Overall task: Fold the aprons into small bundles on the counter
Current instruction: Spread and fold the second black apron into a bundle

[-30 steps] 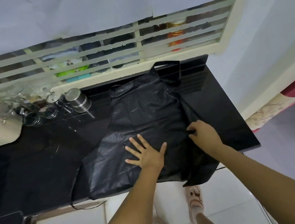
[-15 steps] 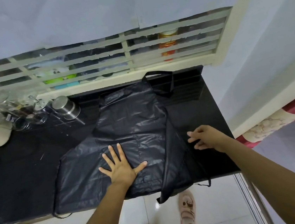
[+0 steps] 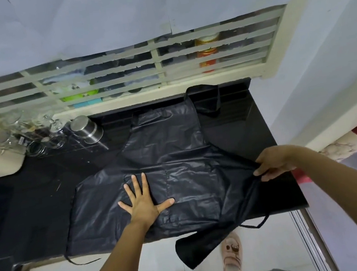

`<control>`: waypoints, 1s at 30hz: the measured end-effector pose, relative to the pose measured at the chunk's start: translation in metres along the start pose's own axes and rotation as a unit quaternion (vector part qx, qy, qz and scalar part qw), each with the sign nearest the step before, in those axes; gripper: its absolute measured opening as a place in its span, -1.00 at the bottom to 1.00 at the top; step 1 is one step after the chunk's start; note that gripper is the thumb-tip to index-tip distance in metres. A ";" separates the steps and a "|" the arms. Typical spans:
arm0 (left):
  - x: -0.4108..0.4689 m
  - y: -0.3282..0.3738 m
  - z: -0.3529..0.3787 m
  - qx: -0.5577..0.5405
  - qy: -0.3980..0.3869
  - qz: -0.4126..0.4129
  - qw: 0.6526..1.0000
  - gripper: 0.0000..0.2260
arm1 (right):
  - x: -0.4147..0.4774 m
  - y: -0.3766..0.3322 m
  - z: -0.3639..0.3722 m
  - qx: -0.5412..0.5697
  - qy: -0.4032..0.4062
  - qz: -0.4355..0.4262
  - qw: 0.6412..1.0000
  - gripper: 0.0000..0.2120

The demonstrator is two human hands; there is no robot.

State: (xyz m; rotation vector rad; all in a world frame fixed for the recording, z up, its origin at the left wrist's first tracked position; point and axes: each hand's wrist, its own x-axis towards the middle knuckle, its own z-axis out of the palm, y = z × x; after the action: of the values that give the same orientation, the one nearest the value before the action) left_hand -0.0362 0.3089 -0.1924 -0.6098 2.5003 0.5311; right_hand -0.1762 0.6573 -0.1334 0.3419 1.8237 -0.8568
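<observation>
No legible text anywhere. Faint printing on the orange-and-gold can point(image 3: 207, 54) behind the window grille point(image 3: 158, 70), upper right of centre of the frame: too blurred and too cut up by the slats to read.

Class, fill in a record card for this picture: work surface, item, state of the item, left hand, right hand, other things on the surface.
Work surface: black counter
Item: black apron
State of item: spread out, not yet folded; neck loop toward the wall; one lower corner hangs over the front edge
Left hand: flat, fingers spread, pressing on the apron's middle
Right hand: pinches the apron's right edge
Other things: steel cup and glasses at the back left
</observation>
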 end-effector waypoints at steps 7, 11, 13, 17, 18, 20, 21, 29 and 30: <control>0.001 -0.002 -0.003 -0.005 -0.003 -0.001 1.000 0.14 | 0.008 -0.029 -0.036 -0.357 0.252 -0.042 0.899 -0.91; 0.008 0.002 -0.004 -0.006 0.000 -0.042 0.999 0.15 | 0.011 -0.027 -0.027 -0.283 0.313 -0.113 0.899 -0.60; 0.014 0.005 -0.006 -0.009 0.007 -0.059 0.998 0.15 | 0.011 -0.020 -0.017 -0.248 0.317 -0.121 0.907 -0.39; 0.031 0.012 -0.016 -0.011 0.005 -0.087 0.996 0.15 | 0.009 0.004 0.039 -0.209 0.367 -0.324 0.847 -0.52; 0.036 0.012 -0.020 -0.008 0.001 -0.088 0.996 0.16 | 0.008 0.014 0.057 -0.226 0.343 -0.387 0.826 -0.59; 0.046 0.010 -0.033 0.002 -0.010 -0.077 0.997 0.15 | 0.003 0.034 0.092 -0.335 0.180 -0.411 0.829 -0.55; 0.050 0.008 -0.040 0.004 -0.014 -0.068 0.998 0.15 | 0.003 0.045 0.104 -0.399 0.103 -0.378 0.829 -0.44; 0.008 0.015 -0.014 -0.146 0.247 0.103 0.952 -0.50 | 0.035 0.033 0.095 -0.511 0.084 -0.348 0.782 -0.18; -0.014 0.020 0.001 -0.193 0.273 0.153 0.930 -0.68 | 0.038 0.026 0.091 -0.496 0.086 -0.341 0.794 -0.19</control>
State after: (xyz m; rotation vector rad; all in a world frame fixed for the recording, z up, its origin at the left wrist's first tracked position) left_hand -0.0356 0.3297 -0.1804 -0.5676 3.0692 1.1238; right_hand -0.1134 0.6067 -0.1960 -0.9955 2.3255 -0.1905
